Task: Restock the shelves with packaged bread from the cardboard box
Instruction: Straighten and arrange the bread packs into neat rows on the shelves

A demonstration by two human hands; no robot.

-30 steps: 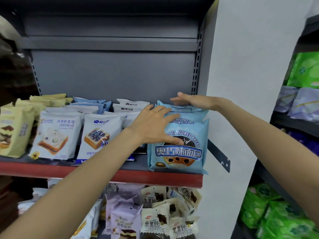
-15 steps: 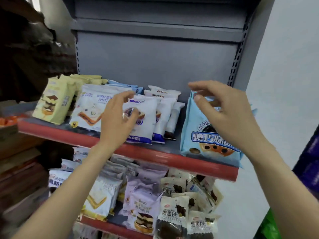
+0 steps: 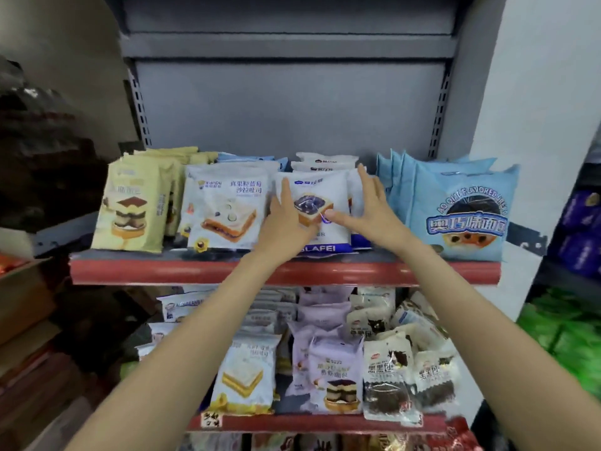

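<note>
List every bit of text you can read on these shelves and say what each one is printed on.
"AO QIAO FLAVORED BREAD", partly blurred: front light blue bread pack, upper shelf, right.
"奥巧味面包": same pack, lower banner.
"LAFEI", first letters hidden: blue strip of the white blueberry toast pack between the left hand and right hand.
"黑黑包": white and brown packs, lower shelf.
Everything else: too blurred.

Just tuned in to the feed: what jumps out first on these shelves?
Both hands meet on the white bread pack at the middle of the upper red-edged shelf: left hand on its left side, right hand on its right. The big light-blue packs stand upright at the shelf's right end.
</note>
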